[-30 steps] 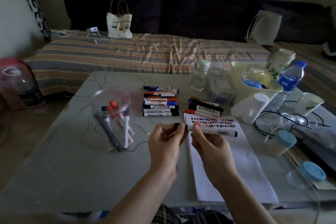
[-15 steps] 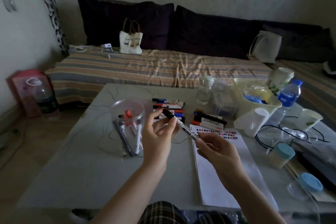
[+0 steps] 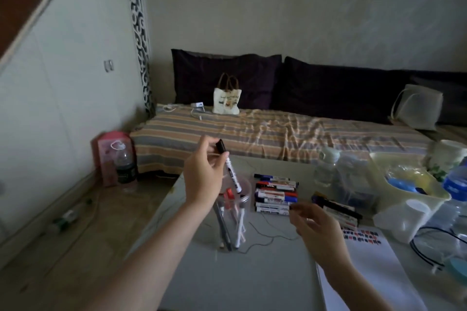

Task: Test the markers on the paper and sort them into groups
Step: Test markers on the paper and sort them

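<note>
The desk (image 3: 265,272) carries the paper (image 3: 374,267) at its right edge, its top already covered in rows of test marks. Two sorted rows of markers (image 3: 275,194) lie mid-desk; several more wait in the clear jar (image 3: 232,217), so testing looks partly done. The left hand (image 3: 202,179) pinches a black-capped marker (image 3: 230,169) over the jar. The right hand (image 3: 318,230) hangs loosely curled, seemingly empty.

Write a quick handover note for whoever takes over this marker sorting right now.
Left hand grips a black-capped marker above the clear jar of markers.
Right hand is empty, fingers loosely curled, near the paper.
Done: test marks fill the paper's top edge; one sorted row and a second group lie on the table.
Left: place the held marker, then test the jar's remaining ones.
</note>
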Motion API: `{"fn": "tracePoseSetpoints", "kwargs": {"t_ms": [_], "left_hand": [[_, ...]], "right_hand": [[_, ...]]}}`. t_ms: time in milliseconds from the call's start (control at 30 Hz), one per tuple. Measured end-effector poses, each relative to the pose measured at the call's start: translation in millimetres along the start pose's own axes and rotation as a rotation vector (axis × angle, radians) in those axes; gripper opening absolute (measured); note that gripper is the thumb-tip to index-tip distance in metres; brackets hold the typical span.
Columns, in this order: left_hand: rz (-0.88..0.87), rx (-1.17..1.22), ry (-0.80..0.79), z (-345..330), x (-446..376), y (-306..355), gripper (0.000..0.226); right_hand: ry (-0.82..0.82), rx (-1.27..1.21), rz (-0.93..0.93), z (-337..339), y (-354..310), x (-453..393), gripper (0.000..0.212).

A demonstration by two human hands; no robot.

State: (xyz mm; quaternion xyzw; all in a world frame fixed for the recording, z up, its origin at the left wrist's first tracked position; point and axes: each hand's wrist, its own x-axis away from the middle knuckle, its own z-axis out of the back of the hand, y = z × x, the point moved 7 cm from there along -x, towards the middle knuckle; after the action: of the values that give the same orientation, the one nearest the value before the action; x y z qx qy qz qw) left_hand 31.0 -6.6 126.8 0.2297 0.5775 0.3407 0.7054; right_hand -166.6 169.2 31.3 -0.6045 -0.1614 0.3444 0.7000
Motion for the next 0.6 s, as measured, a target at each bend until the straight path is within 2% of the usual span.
{"fn": "tracePoseSetpoints", "kwargs": {"t_ms": [133,300,367,467,533,600], "left_hand": [[-0.038,-0.202,-0.072,-13,8,-14,0.022],[-0.008,-0.416,-0.325,-42,26,-23,0.015],[-0.1,-0.457,-0.302,-48,27,-10,0.018],[-0.295,-0.328,-0.288,-72,39,25,0.019],[-0.331,-0.211,-0.407,-101,63,33,0.012],[-0.244,-0.168,-0.605,-139,97,13,0.018]], "right_hand": [[-0.041,0.067,-0.057,-4,21,5,0.015],[-0.044,0.096,-0.1,6,46,1,0.014],[-0.028,0.09,-0.111,12,56,-4,0.013],[0.003,0.088,-0.143,21,72,-17,0.013],[0.034,0.087,-0.182,29,84,-25,0.015],[0.045,0.158,-0.192,34,97,-35,0.016]]}}
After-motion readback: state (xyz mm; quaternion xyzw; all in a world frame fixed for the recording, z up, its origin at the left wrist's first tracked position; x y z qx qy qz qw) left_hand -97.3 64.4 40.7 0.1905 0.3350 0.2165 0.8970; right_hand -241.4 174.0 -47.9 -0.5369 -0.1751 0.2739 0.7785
